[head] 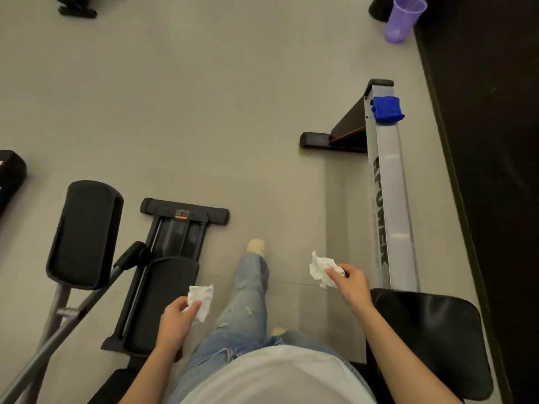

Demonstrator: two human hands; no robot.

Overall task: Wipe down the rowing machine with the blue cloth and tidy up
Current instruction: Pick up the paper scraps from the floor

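Dark block lettering (379, 214) printed on the silver side face of the rowing machine rail (393, 182), at about three o'clock in the view. Readable as "POWER", with one more letter in front, perhaps K or H, too blurred to settle. Set lengthwise along the rail, starting toward twelve o'clock and ending toward six o'clock. Small yellow-and-dark label (181, 214) on the middle of a black crossbar (211, 213) at about nine o'clock, print too small to read.
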